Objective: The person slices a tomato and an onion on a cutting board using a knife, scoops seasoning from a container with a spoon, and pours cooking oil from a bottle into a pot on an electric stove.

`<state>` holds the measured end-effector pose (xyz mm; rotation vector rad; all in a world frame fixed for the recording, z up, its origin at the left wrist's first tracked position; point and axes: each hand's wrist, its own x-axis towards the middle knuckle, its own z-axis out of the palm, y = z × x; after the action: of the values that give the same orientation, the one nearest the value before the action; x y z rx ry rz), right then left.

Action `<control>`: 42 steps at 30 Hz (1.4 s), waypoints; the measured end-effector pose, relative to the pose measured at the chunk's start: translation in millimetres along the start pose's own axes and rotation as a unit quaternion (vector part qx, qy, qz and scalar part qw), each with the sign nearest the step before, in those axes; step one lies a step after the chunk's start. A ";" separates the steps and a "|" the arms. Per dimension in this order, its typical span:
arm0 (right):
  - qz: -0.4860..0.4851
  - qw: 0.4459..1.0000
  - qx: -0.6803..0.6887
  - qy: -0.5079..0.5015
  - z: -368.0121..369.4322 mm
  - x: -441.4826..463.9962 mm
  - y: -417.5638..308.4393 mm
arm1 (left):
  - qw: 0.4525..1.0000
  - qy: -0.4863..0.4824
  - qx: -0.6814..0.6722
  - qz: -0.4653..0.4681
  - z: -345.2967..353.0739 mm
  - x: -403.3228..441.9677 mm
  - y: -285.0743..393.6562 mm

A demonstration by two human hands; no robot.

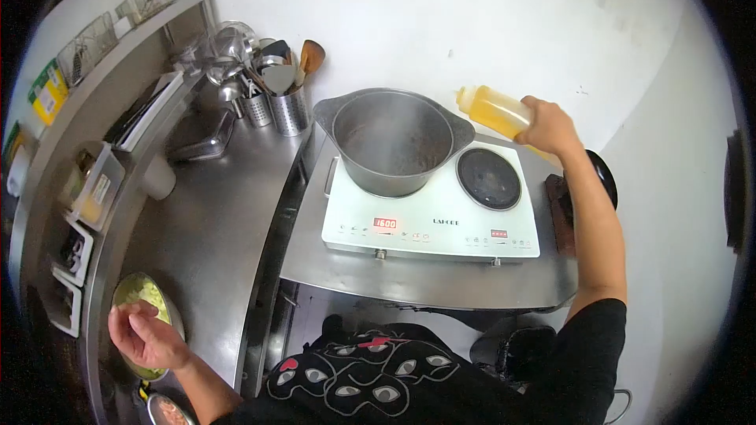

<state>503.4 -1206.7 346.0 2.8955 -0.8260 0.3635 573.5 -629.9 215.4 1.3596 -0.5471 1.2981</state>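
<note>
My right hand (551, 127) is wrapped round a clear squeeze bottle (496, 110) of yellow liquid, which looks like oil. The bottle is tilted, its nozzle pointing left, beyond the right handle of a dark pot (386, 177). Steam or smoke rises from the pot; its inside looks dark. The pot stands on the left plate of a white double cooktop (441, 240) whose display reads 1600. Over at the lower left, my left hand (148, 337) hovers above a metal bowl (175, 316) of chopped pale-green pieces, fingers loosely curled with nothing visible in them.
The right hot plate (490, 179) has nothing on it. Metal holders (290, 112) with ladles and spatulas stand at the back left. A bowl with pinkish pieces (167, 411) sits at the bottom left. Shelves (110, 63) with containers line the left; a black pan (602, 177) is behind my right forearm.
</note>
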 end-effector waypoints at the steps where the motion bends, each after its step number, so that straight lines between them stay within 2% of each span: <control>1: -0.001 0.998 0.068 0.009 18.2 4.6 11.5 | 1.000 0.009 -0.014 -0.017 -2.9 -4.1 7.5; 5: 0.017 0.934 0.355 0.015 69.7 -0.7 24.9 | 1.000 0.010 -0.007 -0.024 -8.1 -16.7 35.6; 8: 0.032 0.843 0.537 0.013 105.2 -11.6 28.9 | 1.000 0.000 -0.015 -0.014 -19.1 -21.2 48.5; 11: 0.045 0.749 0.661 0.017 104.0 -47.6 17.2 | 0.996 -0.063 -0.067 -0.012 -46.2 -18.8 55.9; 14: 0.054 0.690 0.722 0.017 92.0 -84.0 7.5 | 0.998 -0.051 -0.040 -0.021 -75.4 -18.1 67.9; 17: 0.022 0.616 0.787 0.022 93.1 -110.6 5.9 | 0.998 -0.054 -0.014 -0.028 -115.5 -16.6 78.0; 20: 0.004 0.584 0.812 0.005 96.9 -134.4 4.3 | 0.998 -0.038 -0.016 -0.046 -151.8 -15.1 85.6; 23: -0.046 0.557 0.829 -0.035 112.8 -153.0 4.2 | 0.997 -0.038 -0.013 -0.058 -174.6 -16.6 88.6; 26: -0.115 0.532 0.835 -0.078 98.9 -184.2 -12.2 | 0.997 -0.049 -0.015 -0.053 -185.2 -15.0 91.0; 35: -0.142 0.444 0.880 -0.089 100.9 -221.6 -37.6 | 0.998 -0.032 0.017 -0.059 -194.4 -18.7 97.9; 38: -0.157 0.432 0.884 -0.083 97.1 -223.9 -41.2 | 0.997 -0.014 0.020 -0.068 -193.8 -20.1 97.4; 42: -0.139 0.454 0.876 -0.083 97.4 -223.1 -38.9 | 0.998 -0.027 0.024 -0.059 -190.1 -20.1 96.8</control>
<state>359.7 -1077.4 192.9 4.6218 0.9607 1.8002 411.0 -492.2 191.6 1.4477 -0.4684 1.1887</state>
